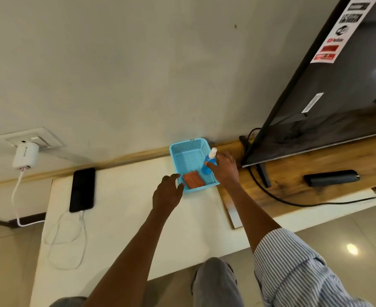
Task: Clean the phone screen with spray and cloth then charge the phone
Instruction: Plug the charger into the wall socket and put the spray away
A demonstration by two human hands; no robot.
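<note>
1. The person is standing over a white tabletop [127, 218] that is running along a pale wall, with both bare arms reaching forward toward a blue perforated basket [188, 160].
2. The right hand [224, 168] is wrapping its fingers around the blue spray bottle [209, 161], which is standing tilted inside the basket against its right wall, its white nozzle pointing up and away.
3. The left hand [168, 191] is hovering loosely curled and half open at the basket's near left corner, with its fingertips touching or almost touching the rim; it is holding nothing.
4. An orange folded cloth [193, 179] is lying on the basket floor at the near end, just beside the left fingertips and close to the bottle's base.
5. The phone [82, 189] is lying flat and dark-screened on the tabletop, well apart to the left of the basket.
6. A white cable [72, 238] is running from the phone's near end, looping on the tabletop and leading up to a white charger [25, 155] plugged into a wall socket [35, 138].
7. A television [328, 85] is standing on a wooden shelf [293, 173] to the right, with a dark remote [330, 177] lying in front of it.
</note>
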